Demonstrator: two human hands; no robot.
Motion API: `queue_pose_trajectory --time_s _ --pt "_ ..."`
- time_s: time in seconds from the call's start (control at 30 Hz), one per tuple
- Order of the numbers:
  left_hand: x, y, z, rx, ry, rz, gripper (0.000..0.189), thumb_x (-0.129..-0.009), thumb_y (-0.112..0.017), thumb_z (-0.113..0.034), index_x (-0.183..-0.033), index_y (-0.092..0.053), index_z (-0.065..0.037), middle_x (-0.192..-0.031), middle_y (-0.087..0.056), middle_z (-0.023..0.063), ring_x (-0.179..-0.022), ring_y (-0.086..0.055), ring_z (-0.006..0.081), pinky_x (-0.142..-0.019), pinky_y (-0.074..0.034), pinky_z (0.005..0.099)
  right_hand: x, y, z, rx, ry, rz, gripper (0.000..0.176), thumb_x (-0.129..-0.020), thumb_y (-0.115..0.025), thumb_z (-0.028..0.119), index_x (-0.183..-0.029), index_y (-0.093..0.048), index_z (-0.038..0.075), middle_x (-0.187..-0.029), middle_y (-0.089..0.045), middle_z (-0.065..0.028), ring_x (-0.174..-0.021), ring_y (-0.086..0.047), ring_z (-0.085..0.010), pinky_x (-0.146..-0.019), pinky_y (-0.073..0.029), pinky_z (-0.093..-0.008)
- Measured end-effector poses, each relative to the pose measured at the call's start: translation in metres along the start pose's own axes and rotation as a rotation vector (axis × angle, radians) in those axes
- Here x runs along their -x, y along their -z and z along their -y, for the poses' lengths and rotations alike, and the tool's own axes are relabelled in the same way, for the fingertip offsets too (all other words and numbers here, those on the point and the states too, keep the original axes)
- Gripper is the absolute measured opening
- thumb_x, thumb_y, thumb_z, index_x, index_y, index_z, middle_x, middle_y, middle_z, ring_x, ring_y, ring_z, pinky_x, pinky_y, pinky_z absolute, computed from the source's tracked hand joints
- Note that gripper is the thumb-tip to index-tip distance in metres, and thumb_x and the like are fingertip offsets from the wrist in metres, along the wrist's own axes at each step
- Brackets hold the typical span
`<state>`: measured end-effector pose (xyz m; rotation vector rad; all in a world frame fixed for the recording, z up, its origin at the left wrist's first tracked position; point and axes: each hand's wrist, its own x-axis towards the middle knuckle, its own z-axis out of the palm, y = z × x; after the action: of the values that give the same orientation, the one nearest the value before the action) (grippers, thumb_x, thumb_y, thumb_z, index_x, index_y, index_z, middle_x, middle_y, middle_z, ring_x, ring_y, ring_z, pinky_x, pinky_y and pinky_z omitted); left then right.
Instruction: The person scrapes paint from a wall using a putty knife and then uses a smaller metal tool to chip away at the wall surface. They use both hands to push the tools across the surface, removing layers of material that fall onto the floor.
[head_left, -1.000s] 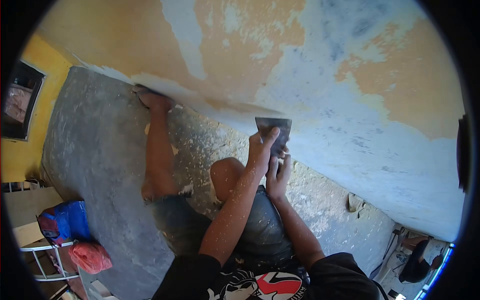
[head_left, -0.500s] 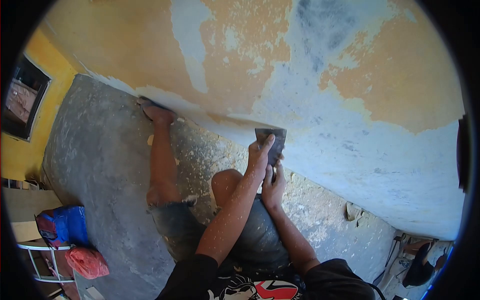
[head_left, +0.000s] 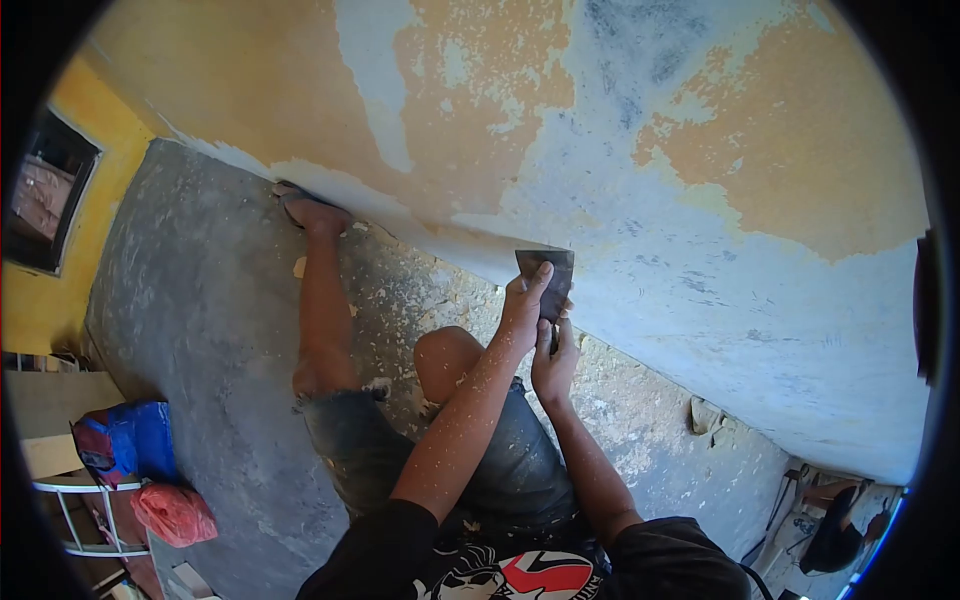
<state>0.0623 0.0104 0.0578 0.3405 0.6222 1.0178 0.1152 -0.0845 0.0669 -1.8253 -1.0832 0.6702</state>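
A wide, dark scraper [head_left: 556,285] is held in both hands, its blade edge right at the lower part of the wall [head_left: 640,270]. My left hand [head_left: 522,308] wraps the blade's side, with the thumb laid along its flat face. Just below, my right hand [head_left: 554,364] is closed around the handle, which is mostly hidden by the fingers. Yellow-orange paint covers parts of the wall, while bare whitish plaster shows between the patches. Pale flakes speckle my forearms and shorts.
Paint chips litter the grey concrete floor [head_left: 220,330] along the wall. My outstretched leg [head_left: 325,300] reaches toward it at left. A blue bag [head_left: 150,440], a red plastic bag [head_left: 175,514] and a white metal frame [head_left: 105,520] stand at lower left. Another person [head_left: 835,540] is at lower right.
Both hands and the scraper have shifted very slightly up and to the right in view. The grip on the scraper is the same.
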Motion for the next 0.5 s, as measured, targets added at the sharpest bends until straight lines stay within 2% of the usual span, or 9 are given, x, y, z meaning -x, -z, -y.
queue_pose_trajectory --time_s 0.07,0.1,0.13,0.23,0.33,0.37,0.4,0.43,0.5 --pt "-0.001 -0.006 -0.005 -0.040 -0.034 -0.009 0.040 -0.096 -0.069 -0.043 -0.108 -0.062 -0.005 -0.084 -0.068 0.0099 -0.062 -0.067 0.0195 -0.050 -0.053 0.0305 -0.004 -0.002 0.007 0.080 0.017 -0.048 0.034 -0.102 -0.060 0.015 -0.132 -0.060 0.001 -0.070 -0.062 -0.0253 -0.056 -0.058 -0.0176 -0.055 -0.046 -0.0362" --pt "-0.006 -0.010 -0.006 0.074 -0.069 0.015 0.041 -0.097 -0.067 -0.044 -0.106 -0.060 -0.005 -0.082 -0.067 0.0093 -0.060 -0.066 0.0194 -0.050 -0.052 0.0303 -0.012 0.001 0.018 0.060 0.082 -0.083 0.024 -0.101 -0.060 0.016 -0.119 -0.065 0.001 -0.070 -0.061 -0.0254 -0.053 -0.059 -0.0254 -0.055 -0.046 -0.0379" --pt "-0.009 -0.019 -0.012 0.194 -0.098 0.042 0.041 -0.098 -0.065 -0.045 -0.105 -0.059 -0.005 -0.080 -0.065 0.0087 -0.058 -0.064 0.0193 -0.049 -0.051 0.0301 -0.023 0.006 0.030 0.064 0.087 -0.091 0.024 -0.101 -0.060 0.016 -0.119 -0.065 0.001 -0.070 -0.061 -0.0254 -0.053 -0.059 -0.0254 -0.055 -0.046 -0.0379" --pt "0.007 -0.020 -0.005 0.172 -0.051 -0.007 0.044 -0.099 -0.061 -0.053 -0.099 -0.056 -0.009 -0.077 -0.062 0.0066 -0.056 -0.060 0.0162 -0.048 -0.048 0.0290 -0.026 0.021 0.051 0.188 0.172 -0.031 0.019 -0.099 -0.061 0.019 -0.109 -0.065 0.003 -0.071 -0.062 -0.0254 -0.062 -0.060 -0.0465 -0.055 -0.046 -0.0419" --pt "0.017 -0.035 0.002 0.187 0.055 -0.134 0.046 -0.097 -0.062 -0.055 -0.103 -0.058 -0.009 -0.077 -0.064 0.0086 -0.056 -0.061 0.0174 -0.047 -0.048 0.0289 0.004 0.045 0.036 0.264 0.058 0.041 0.021 -0.099 -0.062 0.018 -0.114 -0.064 0.003 -0.070 -0.062 -0.0240 -0.061 -0.063 -0.0434 -0.054 -0.045 -0.0425" --pt "0.020 -0.027 0.015 0.207 0.084 -0.119 0.049 -0.097 -0.062 -0.055 -0.114 -0.060 -0.009 -0.086 -0.067 0.0082 -0.069 -0.066 0.0186 -0.060 -0.054 0.0310 0.010 0.058 0.036 0.270 0.050 0.077 0.025 -0.099 -0.062 0.017 -0.119 -0.061 0.003 -0.069 -0.062 -0.0226 -0.060 -0.064 -0.0406 -0.054 -0.045 -0.0425" --pt "0.022 -0.028 0.028 0.321 -0.007 -0.128 0.055 -0.096 -0.063 -0.056 -0.124 -0.060 -0.009 -0.098 -0.068 0.0065 -0.091 -0.067 0.0190 -0.082 -0.055 0.0361 0.017 0.072 0.040 0.280 0.031 0.120 0.028 -0.098 -0.062 0.016 -0.123 -0.059 0.003 -0.068 -0.062 -0.0213 -0.060 -0.065 -0.0379 -0.054 -0.044 -0.0425" --pt "0.031 -0.021 0.026 0.231 0.103 -0.186 0.062 -0.095 -0.062 -0.060 -0.133 -0.056 -0.011 -0.119 -0.065 0.0074 -0.111 -0.062 0.0208 -0.099 -0.048 0.0397 0.023 0.090 0.050 0.278 -0.043 0.184 0.030 -0.098 -0.060 0.011 -0.126 -0.054 0.002 -0.070 -0.063 -0.0196 -0.060 -0.066 -0.0289 -0.055 -0.044 -0.0399" --pt "0.047 -0.015 0.018 0.284 0.097 -0.212 0.080 -0.095 -0.058 -0.064 -0.149 -0.034 -0.010 -0.146 -0.049 0.0135 -0.136 -0.045 0.0277 -0.109 -0.040 0.0464 0.040 0.123 0.042 0.229 -0.045 0.202 0.028 -0.098 -0.058 0.010 -0.124 -0.053 0.001 -0.072 -0.062 -0.0180 -0.061 -0.063 -0.0251 -0.057 -0.044 -0.0373"
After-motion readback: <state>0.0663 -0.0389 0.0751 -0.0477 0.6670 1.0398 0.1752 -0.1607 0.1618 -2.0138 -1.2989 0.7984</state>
